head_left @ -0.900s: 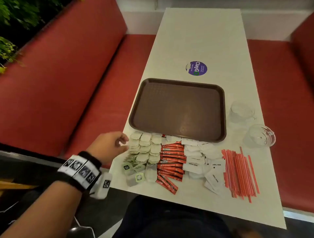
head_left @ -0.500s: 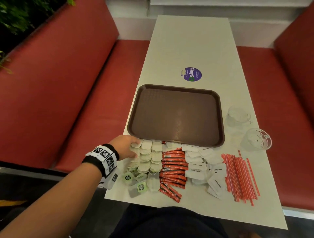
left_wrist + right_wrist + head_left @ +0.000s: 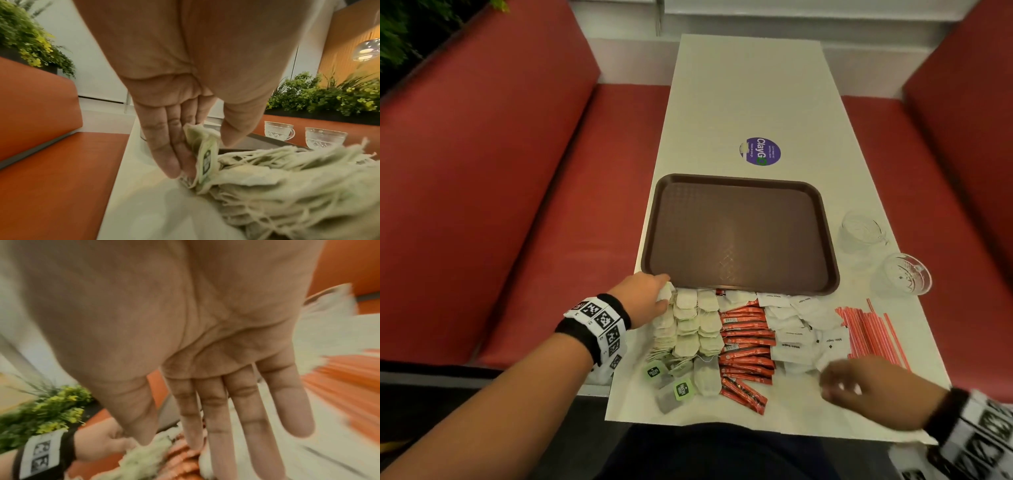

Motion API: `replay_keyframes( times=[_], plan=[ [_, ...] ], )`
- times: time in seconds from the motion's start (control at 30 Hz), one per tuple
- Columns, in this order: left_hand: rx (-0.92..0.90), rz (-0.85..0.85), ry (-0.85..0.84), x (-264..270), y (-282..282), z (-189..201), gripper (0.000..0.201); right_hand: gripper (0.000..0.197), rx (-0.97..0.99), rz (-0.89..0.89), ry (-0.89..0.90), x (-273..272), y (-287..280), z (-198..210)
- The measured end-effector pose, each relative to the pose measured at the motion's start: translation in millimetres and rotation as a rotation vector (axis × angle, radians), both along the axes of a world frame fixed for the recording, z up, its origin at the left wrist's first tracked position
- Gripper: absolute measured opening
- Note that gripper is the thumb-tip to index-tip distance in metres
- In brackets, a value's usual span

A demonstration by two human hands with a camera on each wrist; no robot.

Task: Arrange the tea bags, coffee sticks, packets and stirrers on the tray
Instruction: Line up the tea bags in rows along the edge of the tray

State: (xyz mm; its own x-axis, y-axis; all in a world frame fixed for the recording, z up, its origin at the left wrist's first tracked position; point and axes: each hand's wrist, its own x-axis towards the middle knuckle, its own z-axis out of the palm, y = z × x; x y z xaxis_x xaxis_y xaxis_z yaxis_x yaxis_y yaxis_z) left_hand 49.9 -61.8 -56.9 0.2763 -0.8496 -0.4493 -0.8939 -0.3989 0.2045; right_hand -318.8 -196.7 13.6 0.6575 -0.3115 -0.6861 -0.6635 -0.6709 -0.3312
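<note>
A bare brown tray [image 3: 739, 236] lies on the white table. Along its near edge are rows of pale tea bags [image 3: 695, 325], red coffee sticks [image 3: 746, 342], white sugar packets [image 3: 791, 325] and red stirrers [image 3: 873, 329]. My left hand [image 3: 662, 291] is at the far-left end of the tea bags, by the tray's near-left corner. In the left wrist view this left hand [image 3: 201, 155] pinches a few tea bags [image 3: 205, 155] between thumb and fingers. My right hand [image 3: 835, 383], blurred, hovers over the near packets; its fingers [image 3: 252, 410] are straight and hold nothing.
Two clear glass cups [image 3: 863, 229] [image 3: 900, 274] stand right of the tray. A purple sticker [image 3: 762, 151] marks the table beyond it. Loose tea bags with green tags [image 3: 681, 390] lie near the front edge. Red bench seats [image 3: 551, 205] flank the table.
My left hand moved forward from the table's left edge onto the far-left tea bags and took hold of some. My right hand came into view over the packets.
</note>
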Motion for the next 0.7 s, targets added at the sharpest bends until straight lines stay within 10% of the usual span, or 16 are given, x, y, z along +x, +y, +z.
replay_keyframes(
  times=[0.4,0.7],
  plan=[
    [-0.310,0.054,0.318,17.7,-5.4,29.0,0.030,0.050,-0.029,0.022,-0.364,227.0,-12.7,-25.5],
    [-0.555,0.277,0.689,21.4,-18.2,35.4,0.036,0.007,0.185,-0.264,-0.608,246.9,-15.7,-37.4]
  ],
)
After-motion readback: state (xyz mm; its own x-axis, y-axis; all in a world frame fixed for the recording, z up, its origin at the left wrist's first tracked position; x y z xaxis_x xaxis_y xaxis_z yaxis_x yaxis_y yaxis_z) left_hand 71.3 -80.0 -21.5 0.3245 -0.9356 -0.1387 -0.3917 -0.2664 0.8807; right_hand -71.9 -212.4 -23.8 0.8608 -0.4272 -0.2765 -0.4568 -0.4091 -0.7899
